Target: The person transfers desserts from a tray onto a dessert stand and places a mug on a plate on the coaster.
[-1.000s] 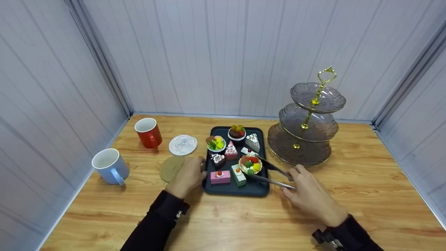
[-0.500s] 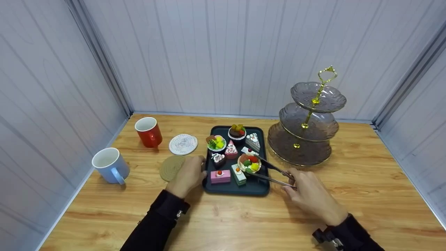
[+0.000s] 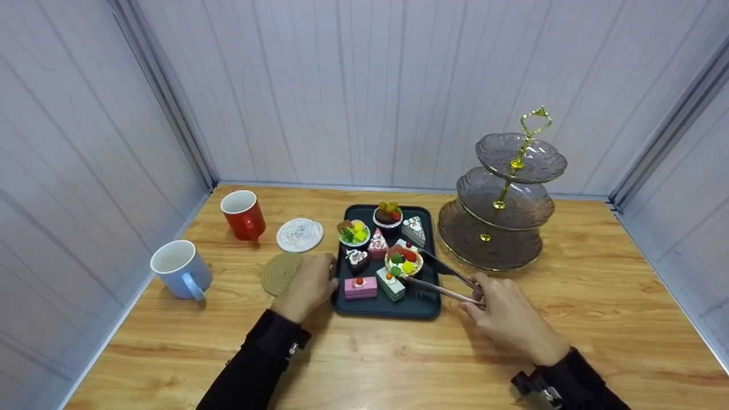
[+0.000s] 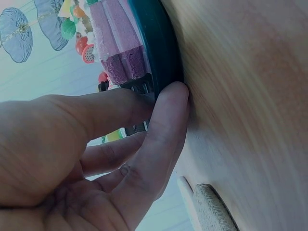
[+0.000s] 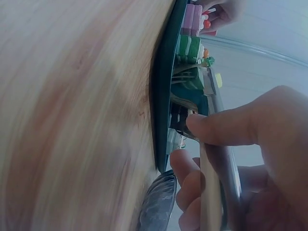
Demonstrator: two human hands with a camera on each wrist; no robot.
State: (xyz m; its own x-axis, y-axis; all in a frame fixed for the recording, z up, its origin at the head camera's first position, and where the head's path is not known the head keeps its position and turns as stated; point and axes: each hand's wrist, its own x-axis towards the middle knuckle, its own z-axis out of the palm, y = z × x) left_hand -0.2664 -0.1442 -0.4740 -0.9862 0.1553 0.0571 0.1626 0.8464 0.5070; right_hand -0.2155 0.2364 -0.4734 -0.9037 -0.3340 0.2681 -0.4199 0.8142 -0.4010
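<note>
Pale panelled walls close in a wooden table [image 3: 569, 296] on three sides, and near its middle lies a dark rectangular tray [image 3: 418, 306] with a raised rim, crowded with small toy cakes. The right hand [image 3: 507, 319] grips a pair of metal tongs [image 3: 441, 282], thumb and fingers curled round the shafts, and the two tips sit either side of a fruit tart [image 3: 404, 262]: a round pale pastry shell with a scalloped edge, topped with red, green and yellow pieces, sitting in the tray's right half beside a green-and-white layered slice [image 3: 392, 285]. Whether the tart rests on the tray or is just clear of it cannot be told. The left hand [image 3: 306, 287] holds the tray's left edge, fingers curled over the rim and thumb pressed against its outer side, next to a pink rectangular cake [image 3: 360, 287]. Just left of that hand lies a woven coaster [image 3: 279, 274], with a white coaster [image 3: 299, 234], a red mug [image 3: 244, 215] and a blue mug [image 3: 179, 270] further left. Right of the tray stands a three-tier glass stand [image 3: 501, 210] with a gold stem
</note>
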